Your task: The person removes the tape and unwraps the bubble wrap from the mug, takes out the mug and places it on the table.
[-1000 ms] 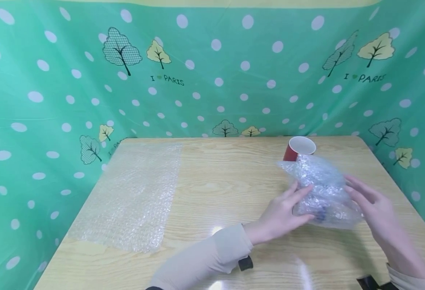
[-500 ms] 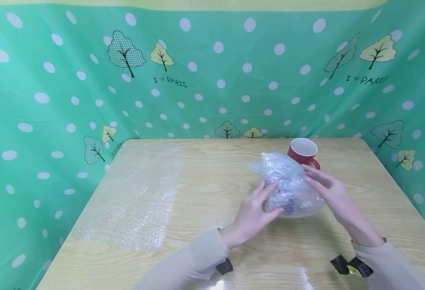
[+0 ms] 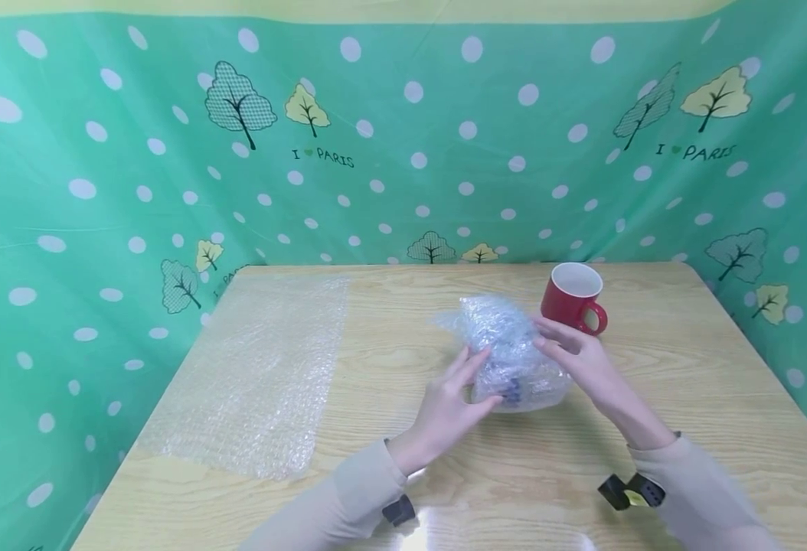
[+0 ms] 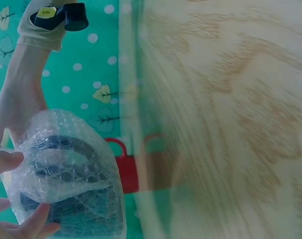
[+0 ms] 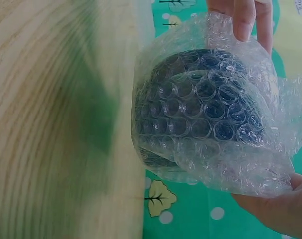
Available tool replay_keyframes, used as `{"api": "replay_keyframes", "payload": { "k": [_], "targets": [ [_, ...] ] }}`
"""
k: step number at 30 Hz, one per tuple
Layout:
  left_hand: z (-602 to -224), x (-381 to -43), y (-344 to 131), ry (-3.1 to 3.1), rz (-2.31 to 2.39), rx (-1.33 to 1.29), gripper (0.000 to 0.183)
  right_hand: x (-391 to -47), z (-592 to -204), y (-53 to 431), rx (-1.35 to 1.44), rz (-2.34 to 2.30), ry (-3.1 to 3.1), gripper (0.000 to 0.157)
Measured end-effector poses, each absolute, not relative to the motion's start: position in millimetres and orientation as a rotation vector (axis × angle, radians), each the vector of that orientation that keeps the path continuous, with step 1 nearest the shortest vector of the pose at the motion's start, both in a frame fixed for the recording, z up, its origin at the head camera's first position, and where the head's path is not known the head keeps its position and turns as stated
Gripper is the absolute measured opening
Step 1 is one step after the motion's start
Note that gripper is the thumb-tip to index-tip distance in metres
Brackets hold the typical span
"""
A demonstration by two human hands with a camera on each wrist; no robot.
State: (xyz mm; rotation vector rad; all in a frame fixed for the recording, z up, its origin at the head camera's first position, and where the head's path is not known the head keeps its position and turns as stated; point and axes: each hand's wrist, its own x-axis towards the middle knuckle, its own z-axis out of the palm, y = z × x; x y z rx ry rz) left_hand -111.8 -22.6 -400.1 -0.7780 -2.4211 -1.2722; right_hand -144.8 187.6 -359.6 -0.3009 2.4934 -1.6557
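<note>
A bundle of bubble wrap [image 3: 521, 367] sits between my two hands, close over the table right of its middle. Through the clear layers a dark blue rounded thing [image 5: 206, 99] shows, with a curved band like a handle visible in the left wrist view. My left hand [image 3: 441, 413] holds the bundle's left side, thumb low and fingers spread higher up. On the upper right side my right hand [image 3: 586, 367] grips it with bent fingers. A loose flap of wrap [image 3: 452, 321] sticks out at the upper left. The inner thing's exact shape is blurred by the bubbles.
A red mug [image 3: 569, 302] with a white inside stands upright just behind my right hand, handle to the right. One flat bubble wrap sheet [image 3: 252, 375] lies across the table's left part. A green dotted curtain [image 3: 403, 138] closes off the back and sides.
Both hands have carried the wrapped bundle leftward from the right part of the table. The red mug, partly hidden behind it before, now shows whole with its handle.
</note>
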Motion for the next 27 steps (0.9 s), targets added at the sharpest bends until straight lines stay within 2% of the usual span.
{"api": "replay_keyframes", "payload": {
  "k": [9,27],
  "targets": [
    [-411,-114,-32,-2.425,-1.3,-0.793,0.063,-151,-377,180,-0.34,-1.688,2.465,0.051],
    [-423,-115,-36,-2.492,-1.288,-0.77,0.062,-152,-392,176,-0.235,-1.635,2.439,0.056]
  ]
}}
